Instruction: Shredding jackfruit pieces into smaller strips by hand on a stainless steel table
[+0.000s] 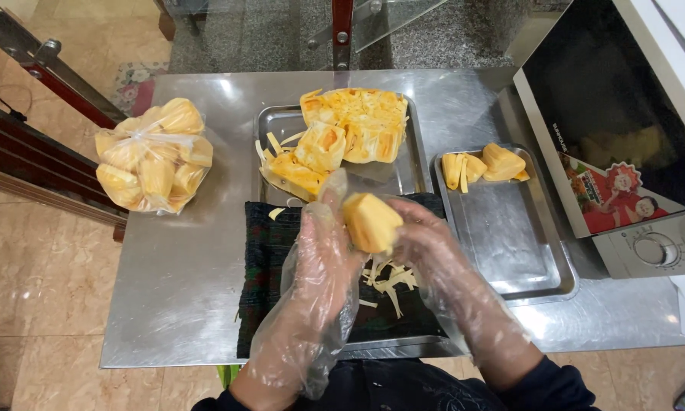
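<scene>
— What are the hands doing?

— Both wear loose clear plastic gloves. The left hand and the right hand close from either side on one yellow-orange jackfruit pod, held just above a dark cloth spread over the near metal tray. Left fingers curl round its left side, right fingers press its right.

— How would that pod handle?

— Light, I'd judge, and soft and fleshy, so a hard squeeze would likely bruise or split it. Its surface looks smooth and a bit glossy, and under slack plastic gloves it may slip. Cupping it across the broad sides, as now, seems the safest hold.

— And beneath it?

— Pale yellow stringy strips lie on the cloth right under the hands.

— Further out?

— Beyond the cloth, a steel tray carries large cut chunks of jackfruit. To the right, a second steel tray holds a few cleaned pods at its far end. On the left of the steel tabletop sits a clear plastic bag full of pods. A microwave oven stands at the right edge.
</scene>
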